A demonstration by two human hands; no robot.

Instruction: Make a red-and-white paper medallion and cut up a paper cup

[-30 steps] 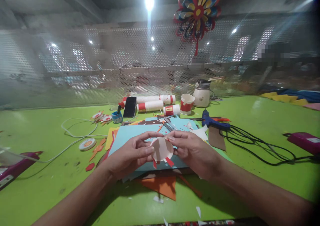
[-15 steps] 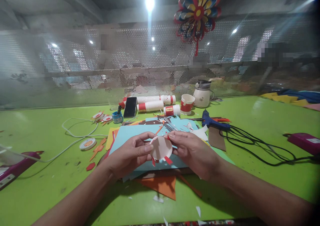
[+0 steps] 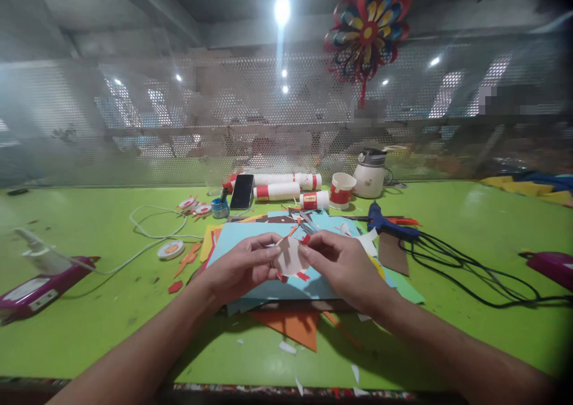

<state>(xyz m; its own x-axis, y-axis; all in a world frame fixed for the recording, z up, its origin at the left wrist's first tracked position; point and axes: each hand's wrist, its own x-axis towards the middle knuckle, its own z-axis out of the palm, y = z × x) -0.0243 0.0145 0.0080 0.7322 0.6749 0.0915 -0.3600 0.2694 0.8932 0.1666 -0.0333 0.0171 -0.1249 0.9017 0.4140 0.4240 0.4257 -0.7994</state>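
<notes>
Between my hands is a small white paper disc (image 3: 290, 260) with red paper bits sticking out at its top right and lower edge. My left hand (image 3: 244, 266) pinches its left rim between thumb and fingers. My right hand (image 3: 338, 264) grips the right rim, its thumb on the disc's face and its fingers near the red piece. Light blue paper sheets (image 3: 237, 235) lie stacked under the hands. Scissors (image 3: 308, 221) rest just beyond the fingers, partly hidden. A blue glue gun (image 3: 389, 224) lies right of the stack.
Behind stand a phone (image 3: 242, 192), paper-cup rolls (image 3: 277, 191), a red-and-white cup (image 3: 342, 191) and a kettle-like jug (image 3: 370, 175). A blue jar (image 3: 219, 207) and a tape roll (image 3: 171, 249) sit left. Power strips (image 3: 45, 288) and cables flank both sides; orange paper (image 3: 290, 328) lies in front.
My right hand has shifted its grip inward, so the thumb now covers more of the disc's right side. The whole view has swung slightly left.
</notes>
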